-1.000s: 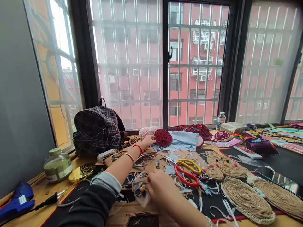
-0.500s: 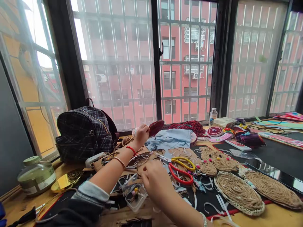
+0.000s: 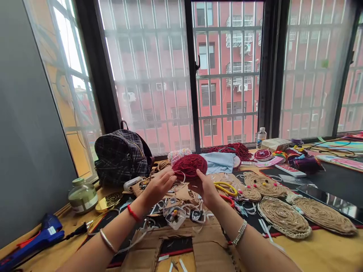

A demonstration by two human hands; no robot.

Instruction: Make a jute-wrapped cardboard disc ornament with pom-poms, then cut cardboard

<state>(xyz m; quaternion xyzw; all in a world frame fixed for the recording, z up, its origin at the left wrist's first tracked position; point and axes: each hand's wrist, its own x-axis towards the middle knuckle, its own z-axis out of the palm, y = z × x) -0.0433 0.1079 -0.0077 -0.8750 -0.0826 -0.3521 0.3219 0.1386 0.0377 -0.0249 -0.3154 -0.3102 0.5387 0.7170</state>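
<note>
In the middle of the head view is a round dark red yarn disc (image 3: pixel 190 164), tilted up above the cluttered table. My right hand (image 3: pixel 209 192) grips its lower right edge, thumb in front and the other fingers behind, mostly hidden. At the disc's lower left, my left hand (image 3: pixel 159 186) is closed, fingertips pinched on a thin white strip (image 3: pixel 183 176) that curls in front of the red yarn. Below the hands lie cardboard pieces, white strip scraps and a small clear plastic box (image 3: pixel 174 219) with tiny pompoms. Yellow-handled scissors (image 3: pixel 227 189) lie partly behind my right hand.
A plaid backpack (image 3: pixel 121 158) stands at the back left, near a glass jar (image 3: pixel 82 196). A blue glue gun (image 3: pixel 42 236) lies front left. Coiled rope mats (image 3: pixel 283 216) and a phone (image 3: pixel 331 202) are at right. Barred windows rise behind the table.
The red disc has come nearer and turned its face toward me. My right hand has moved up from the scraps to grip it; my left now pinches a white strip. The view has shifted left.
</note>
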